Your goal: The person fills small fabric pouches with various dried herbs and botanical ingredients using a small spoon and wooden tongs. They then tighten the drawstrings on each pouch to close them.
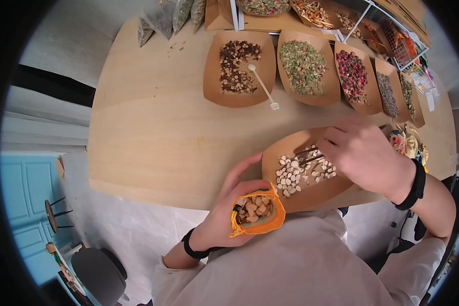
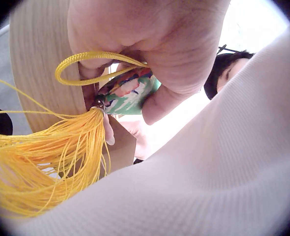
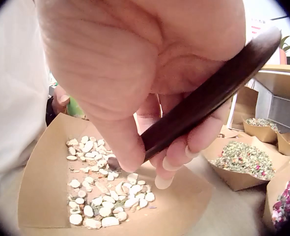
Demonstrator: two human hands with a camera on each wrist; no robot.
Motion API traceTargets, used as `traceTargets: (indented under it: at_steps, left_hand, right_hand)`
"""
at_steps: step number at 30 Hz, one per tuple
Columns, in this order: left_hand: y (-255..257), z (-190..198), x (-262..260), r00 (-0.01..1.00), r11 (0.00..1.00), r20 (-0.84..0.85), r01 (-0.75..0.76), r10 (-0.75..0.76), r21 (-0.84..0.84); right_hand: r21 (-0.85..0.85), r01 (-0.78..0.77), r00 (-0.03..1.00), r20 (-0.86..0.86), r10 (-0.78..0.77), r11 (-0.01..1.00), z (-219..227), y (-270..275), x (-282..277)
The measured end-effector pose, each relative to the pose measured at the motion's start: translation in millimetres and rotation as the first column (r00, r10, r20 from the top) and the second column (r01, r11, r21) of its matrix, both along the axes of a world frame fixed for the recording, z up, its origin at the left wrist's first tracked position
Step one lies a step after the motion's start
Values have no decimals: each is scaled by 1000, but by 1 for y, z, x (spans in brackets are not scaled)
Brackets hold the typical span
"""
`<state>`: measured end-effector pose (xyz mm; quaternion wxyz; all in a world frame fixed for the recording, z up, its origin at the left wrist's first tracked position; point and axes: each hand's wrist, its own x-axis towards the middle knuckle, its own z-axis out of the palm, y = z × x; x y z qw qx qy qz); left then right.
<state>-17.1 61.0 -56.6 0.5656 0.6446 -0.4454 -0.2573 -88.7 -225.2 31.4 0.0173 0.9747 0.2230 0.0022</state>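
Note:
My left hand (image 1: pixel 223 217) holds a small drawstring pouch (image 1: pixel 278 220) with an orange rim, its mouth upward and tan dried pieces visible inside. Beneath that hand, the left wrist view shows the pouch's green patterned cloth (image 2: pixel 130 93), a yellow cord loop (image 2: pixel 66 69) and a yellow tassel (image 2: pixel 81 147). Over the near paper tray (image 1: pixel 311 200), my right hand (image 1: pixel 364 155) grips dark wooden tweezers (image 3: pixel 194 105) between thumb and fingers. Their tips reach down among white dried slices (image 1: pixel 290 176) in that tray.
Behind stand paper trays of brown pieces (image 1: pixel 234 56), green herbs (image 1: pixel 303 66), red buds (image 1: pixel 351 74) and grey-purple bits (image 1: pixel 387 94). A white spoon (image 1: pixel 262 84) lies across the first. At the right are patterned pouches (image 1: pixel 405 143) and a white wire rack (image 1: pixel 413 61).

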Motion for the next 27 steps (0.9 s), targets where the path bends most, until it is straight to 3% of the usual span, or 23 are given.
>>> traceTargets:
  at_steps: [9,16,22,24,27]
  left_hand:
    - [0,-1,1,1000,1000,-9,4,-4,4]
    - [-1,-1,1,1000,1000,0,3,-3,-13]
    - [-1,-1,-1,999,1000,-34,-4,4,-15]
    - [-2,-2,-1,1000,1000,-18,-6,5,-26]
    - [-3,-3,0,1000,999,15,-11,11,-42]
  right_hand:
    - [93,-22,998,-64,28,995,-9,10,3]
    - [66,-31,999,-17,32,997,-6,8,3]
    - [152,70,996,-71,-59,986,37,4,4]
    - [278,18,1000,-21,-13,960,50,7,3]
    - [333,-31,994,-85,63,942,61,18,-3]
